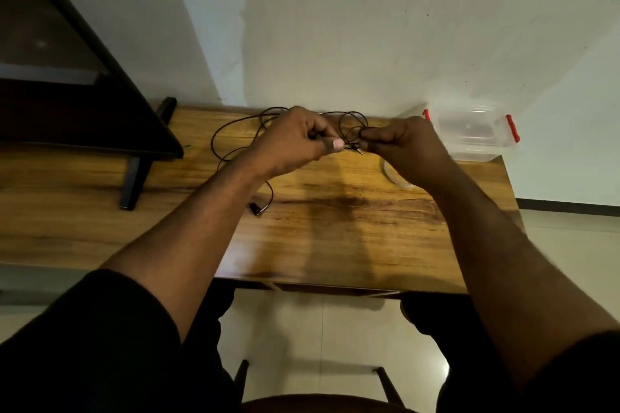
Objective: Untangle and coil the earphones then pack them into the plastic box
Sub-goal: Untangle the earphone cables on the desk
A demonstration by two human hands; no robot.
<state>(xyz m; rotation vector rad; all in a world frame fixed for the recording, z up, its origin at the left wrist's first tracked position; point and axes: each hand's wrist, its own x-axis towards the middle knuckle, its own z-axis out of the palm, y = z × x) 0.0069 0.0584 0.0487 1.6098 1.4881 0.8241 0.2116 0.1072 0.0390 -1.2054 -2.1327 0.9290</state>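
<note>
Black earphones (231, 131) lie in loose loops on the wooden table (335, 228), with one earbud (256, 208) resting near my left forearm. My left hand (295, 141) and my right hand (406, 144) are held above the table's far middle, both pinching the cable between them. The plug end pokes out between the two hands. A clear plastic box (469, 134) with red clips sits at the table's far right corner, just right of my right hand.
A clear lid (394, 176) lies partly hidden under my right wrist. A dark stand with a black leg (134, 181) occupies the table's left side. A white wall runs behind the table. A chair is below me.
</note>
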